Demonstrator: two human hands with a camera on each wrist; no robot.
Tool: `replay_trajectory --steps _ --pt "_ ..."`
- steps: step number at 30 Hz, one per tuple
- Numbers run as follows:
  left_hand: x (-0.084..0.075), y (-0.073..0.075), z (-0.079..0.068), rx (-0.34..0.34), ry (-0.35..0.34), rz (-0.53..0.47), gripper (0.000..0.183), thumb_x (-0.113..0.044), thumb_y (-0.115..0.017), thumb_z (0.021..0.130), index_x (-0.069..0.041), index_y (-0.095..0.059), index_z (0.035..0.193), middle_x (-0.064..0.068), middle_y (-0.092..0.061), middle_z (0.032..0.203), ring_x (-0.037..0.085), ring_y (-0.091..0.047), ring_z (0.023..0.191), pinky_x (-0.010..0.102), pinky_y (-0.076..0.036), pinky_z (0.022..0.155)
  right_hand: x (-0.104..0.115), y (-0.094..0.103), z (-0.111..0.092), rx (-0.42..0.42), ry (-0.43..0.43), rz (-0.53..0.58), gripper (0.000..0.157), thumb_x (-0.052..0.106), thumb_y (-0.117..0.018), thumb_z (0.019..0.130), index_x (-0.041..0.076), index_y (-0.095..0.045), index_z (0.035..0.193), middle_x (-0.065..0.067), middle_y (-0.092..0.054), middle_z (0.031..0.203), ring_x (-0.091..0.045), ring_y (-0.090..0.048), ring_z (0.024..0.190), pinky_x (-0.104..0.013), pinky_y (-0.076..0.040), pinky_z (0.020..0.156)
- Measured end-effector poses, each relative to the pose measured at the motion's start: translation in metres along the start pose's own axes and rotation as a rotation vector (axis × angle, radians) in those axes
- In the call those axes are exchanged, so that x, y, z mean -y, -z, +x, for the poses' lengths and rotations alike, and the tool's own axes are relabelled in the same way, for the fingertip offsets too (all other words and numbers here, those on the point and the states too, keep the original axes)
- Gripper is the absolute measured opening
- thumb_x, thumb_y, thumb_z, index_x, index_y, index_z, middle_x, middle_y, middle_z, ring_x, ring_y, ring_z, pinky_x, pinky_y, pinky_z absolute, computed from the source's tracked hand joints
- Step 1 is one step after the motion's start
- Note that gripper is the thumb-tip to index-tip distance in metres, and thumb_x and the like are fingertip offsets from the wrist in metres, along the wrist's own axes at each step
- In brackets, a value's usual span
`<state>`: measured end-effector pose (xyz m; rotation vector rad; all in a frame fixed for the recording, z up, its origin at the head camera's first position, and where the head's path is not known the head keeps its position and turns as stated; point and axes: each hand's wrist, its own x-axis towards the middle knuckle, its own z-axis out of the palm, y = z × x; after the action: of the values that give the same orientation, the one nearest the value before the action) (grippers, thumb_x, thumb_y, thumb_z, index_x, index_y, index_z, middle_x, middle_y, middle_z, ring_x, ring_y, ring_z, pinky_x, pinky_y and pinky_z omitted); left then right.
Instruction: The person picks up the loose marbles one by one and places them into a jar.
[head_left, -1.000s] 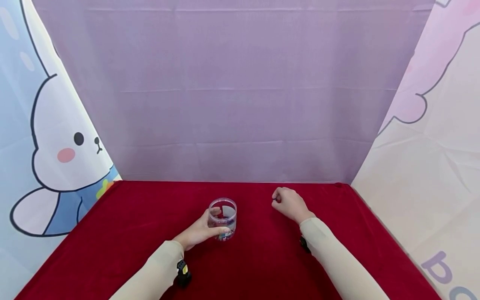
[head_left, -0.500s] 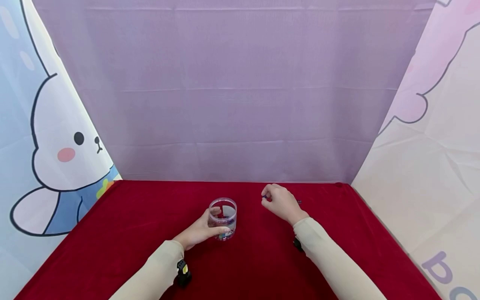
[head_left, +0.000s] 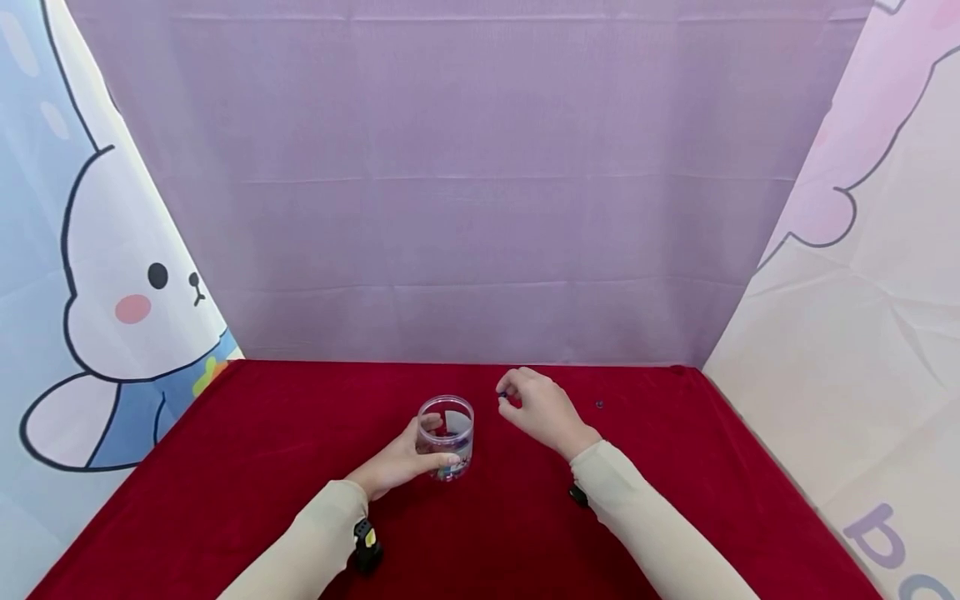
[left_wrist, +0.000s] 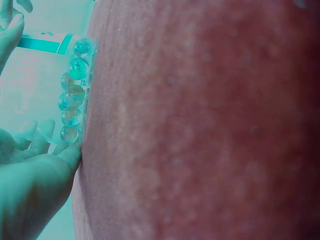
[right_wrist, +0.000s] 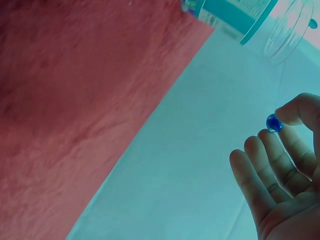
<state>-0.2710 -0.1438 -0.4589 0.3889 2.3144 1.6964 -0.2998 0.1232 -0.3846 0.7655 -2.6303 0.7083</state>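
A clear plastic jar (head_left: pixel 459 433) with a label stands upright on the red cloth. My left hand (head_left: pixel 402 460) holds it from the left, thumb across the near side and fingers around the far side. Several glass marbles (left_wrist: pixel 74 95) lie along the jar's bottom in the left wrist view. To the right of the jar, my right hand (head_left: pixel 546 410) is raised, its thumb and fingertips pinching a blue marble (right_wrist: pixel 274 123). The right wrist view shows its other fingers loosely extended.
Another small marble (head_left: pixel 599 404) lies on the red cloth (head_left: pixel 645 467) to the right of my right hand. A purple cloth wall (head_left: pixel 480 208) rises behind the table, with printed cartoon panels at both sides.
My right hand has moved left towards the jar with the blue marble, uncovering the small marble on the cloth. My left hand and the jar stay where they were.
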Motion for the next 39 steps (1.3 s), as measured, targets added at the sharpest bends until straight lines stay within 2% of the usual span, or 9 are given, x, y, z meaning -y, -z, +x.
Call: replay_trajectory --steps 12,31,39 --pt "-0.002 0.0 0.001 -0.006 0.014 -0.014 0.087 -0.037 -0.079 0.087 -0.01 -0.027 0.153 0.01 -0.037 0.152 0.031 -0.044 0.128 0.054 -0.043 0.103 0.028 -0.01 0.003 -0.03 0.19 -0.013 0.019 0.016 -0.076 0.09 0.013 -0.07 0.108 0.003 -0.066 0.101 -0.011 -0.063 0.089 -0.024 -0.055 0.077" --pt "-0.003 0.0 0.001 0.006 0.023 -0.018 0.087 -0.037 -0.078 0.088 -0.012 -0.026 0.153 0.009 -0.036 0.152 0.029 -0.044 0.125 0.051 -0.046 0.101 0.038 -0.028 0.001 0.014 0.235 -0.002 0.017 0.02 -0.074 0.093 0.015 -0.07 0.109 0.006 -0.066 0.098 -0.005 -0.055 0.081 -0.017 -0.052 0.07" --pt "-0.003 -0.001 0.0 0.009 0.022 -0.009 0.088 -0.037 -0.078 0.088 -0.011 -0.026 0.153 0.01 -0.035 0.152 0.029 -0.044 0.125 0.051 -0.045 0.101 0.038 -0.03 0.0 -0.011 0.258 -0.023 0.019 0.024 -0.073 0.094 0.014 -0.072 0.11 0.005 -0.067 0.099 -0.004 -0.055 0.08 -0.016 -0.051 0.067"
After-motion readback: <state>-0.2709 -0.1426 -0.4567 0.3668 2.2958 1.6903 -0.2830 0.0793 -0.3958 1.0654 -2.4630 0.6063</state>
